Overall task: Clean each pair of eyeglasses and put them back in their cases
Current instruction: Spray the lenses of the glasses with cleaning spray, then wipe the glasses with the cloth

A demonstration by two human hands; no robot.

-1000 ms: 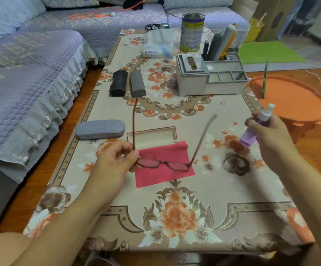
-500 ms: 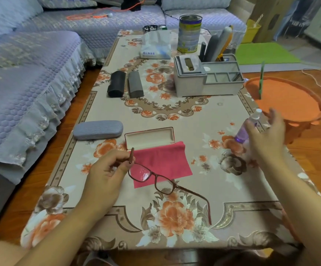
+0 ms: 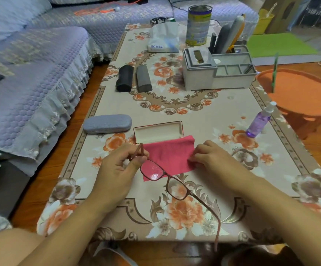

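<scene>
My left hand [image 3: 117, 166] pinches the left hinge of red-brown framed eyeglasses [image 3: 165, 181], held above the floral table with one arm stretching toward me. The near lens shows wet droplets. My right hand [image 3: 211, 158] pinches the right edge of a red cleaning cloth [image 3: 167, 154] that lies flat on the table. Behind the cloth an open case [image 3: 158, 131] with a pale lining lies on the table. A closed grey case [image 3: 107, 123] lies to its left. A purple spray bottle [image 3: 259, 120] stands at the right.
Two dark closed cases [image 3: 133, 77] lie farther back beside a grey organiser [image 3: 215, 72]. A tissue pack [image 3: 164, 40] and a tin [image 3: 199, 24] stand at the far end. An orange stool [image 3: 305, 96] sits right of the table, a sofa [image 3: 31, 73] to the left.
My right hand set the spray bottle down at the right, let go, and came to the red cloth. My left hand lowered and turned the eyeglasses toward me.
</scene>
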